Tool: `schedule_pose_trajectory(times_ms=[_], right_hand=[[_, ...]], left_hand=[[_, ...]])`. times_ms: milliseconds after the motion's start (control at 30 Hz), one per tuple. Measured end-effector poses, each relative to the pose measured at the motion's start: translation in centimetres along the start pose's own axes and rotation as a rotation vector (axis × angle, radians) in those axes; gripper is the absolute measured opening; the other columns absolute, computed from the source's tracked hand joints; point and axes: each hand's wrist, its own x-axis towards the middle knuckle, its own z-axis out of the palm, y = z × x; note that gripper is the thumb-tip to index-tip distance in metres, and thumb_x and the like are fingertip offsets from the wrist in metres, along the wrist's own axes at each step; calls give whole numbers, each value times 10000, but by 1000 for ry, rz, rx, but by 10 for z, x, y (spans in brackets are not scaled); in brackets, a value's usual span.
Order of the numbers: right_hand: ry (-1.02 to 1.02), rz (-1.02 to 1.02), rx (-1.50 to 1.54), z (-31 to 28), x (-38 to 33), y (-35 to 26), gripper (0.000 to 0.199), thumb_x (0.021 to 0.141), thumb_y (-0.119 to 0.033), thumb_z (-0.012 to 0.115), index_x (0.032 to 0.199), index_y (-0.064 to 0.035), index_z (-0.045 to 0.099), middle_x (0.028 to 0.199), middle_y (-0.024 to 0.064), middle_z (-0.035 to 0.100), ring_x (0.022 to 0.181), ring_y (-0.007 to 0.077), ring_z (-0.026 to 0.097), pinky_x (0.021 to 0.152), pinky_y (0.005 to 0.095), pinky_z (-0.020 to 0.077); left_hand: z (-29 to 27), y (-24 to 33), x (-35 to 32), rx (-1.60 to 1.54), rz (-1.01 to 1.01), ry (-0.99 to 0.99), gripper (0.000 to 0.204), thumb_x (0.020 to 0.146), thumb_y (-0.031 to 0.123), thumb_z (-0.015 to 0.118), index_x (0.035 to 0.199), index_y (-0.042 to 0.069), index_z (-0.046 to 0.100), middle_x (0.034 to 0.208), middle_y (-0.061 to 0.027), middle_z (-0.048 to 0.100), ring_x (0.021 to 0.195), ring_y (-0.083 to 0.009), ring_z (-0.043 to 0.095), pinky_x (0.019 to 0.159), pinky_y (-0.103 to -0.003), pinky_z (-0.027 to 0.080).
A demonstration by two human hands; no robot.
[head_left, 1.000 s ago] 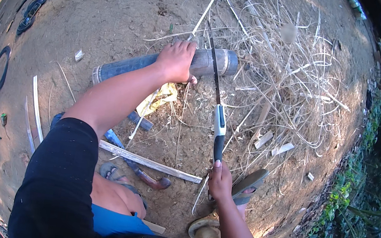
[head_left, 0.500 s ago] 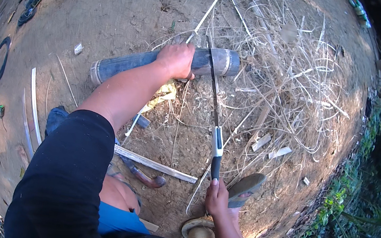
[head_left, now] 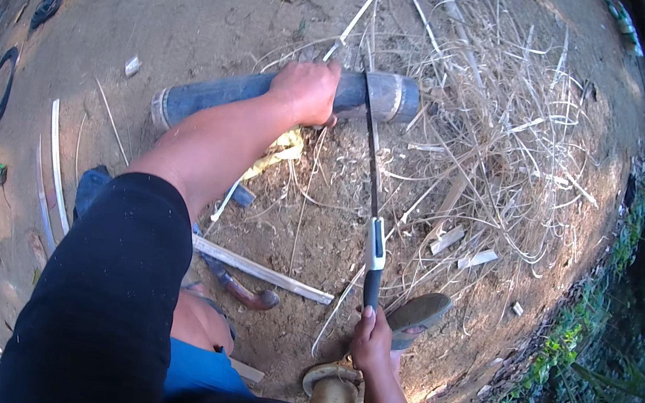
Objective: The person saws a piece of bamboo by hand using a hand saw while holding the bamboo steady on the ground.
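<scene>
Saw (head_left: 371, 180) drawn back; right hand (head_left: 371, 342) clenches handle, left hand (head_left: 306, 91) seemingly clamps smooth bamboo pole (head_left: 230, 92).

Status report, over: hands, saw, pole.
Left hand pressing down on bamboo pole. Right hand gripping saw, blade across pole near its right end. Dry straw piled alongside.
</scene>
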Motion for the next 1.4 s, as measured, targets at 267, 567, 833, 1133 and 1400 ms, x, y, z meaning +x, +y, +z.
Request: schedule_pose_trajectory(times_ms=[267,567,833,1133,1400], right_hand=[[-2,-85,-53,-2,78,-79,650,1079,-553,336,1135,24,629,910,274,682,919,440,685,825,509,507],[-34,-1,-61,-17,109,-104,622,1084,-530,351,1136,18,640,755,155,616,712,310,631,692,439,486],[-67,-15,-70,-8,84,-72,641,1072,-559,362,1148,5,656,933,274,685,940,443,683,852,508,506],[-44,14,-35,3,26,-20,599,1082,-511,366,1242,-3,641,987,268,689,990,429,684,866,499,510],[-15,28,9,14,17,-26,554,1085,-468,389,1260,-1,631,949,247,696,932,394,697,863,464,519]], left_hand=[[4,-7,-2,22,10,35,755,728,474,886,1179,-38,562,1074,-227,707,1030,-399,706,917,-469,570],[-2,10,6,23,7,26,752,734,481,881,1192,-24,565,1085,-210,705,1066,-368,702,919,-458,570],[6,0,0,60,-3,21,769,733,482,885,1203,-30,556,1180,-224,668,1095,-376,687,934,-461,567],[0,-1,2,16,-11,-7,771,727,473,889,1196,-39,554,1126,-221,700,1054,-377,704,910,-457,573],[3,-13,-1,34,-38,44,759,730,468,891,1190,-34,556,1137,-205,705,1092,-351,693,928,-446,565]])
